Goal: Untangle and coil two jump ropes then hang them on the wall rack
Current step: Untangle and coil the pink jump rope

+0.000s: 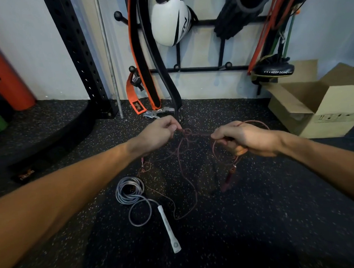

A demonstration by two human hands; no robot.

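Note:
A thin dark-red jump rope (181,164) hangs between my hands, knotted near the top, its loose strands trailing onto the speckled floor. My left hand (160,132) pinches the red rope right at the knot (187,131). My right hand (245,139) grips a bundle of the same rope's loops, and a dark-red handle (228,180) dangles below it. A grey jump rope (130,189) lies coiled on the floor, its white handle (168,228) stretched toward me. The black wall rack (199,68) with ball-tipped pegs is straight ahead.
On the rack hang an orange-and-black belt (137,60), a white boxing glove (170,20), a black roller (239,11) and resistance bands (274,24). An open cardboard box (321,111) stands at the right. A black perforated upright (81,57) and an orange roller (9,80) stand left.

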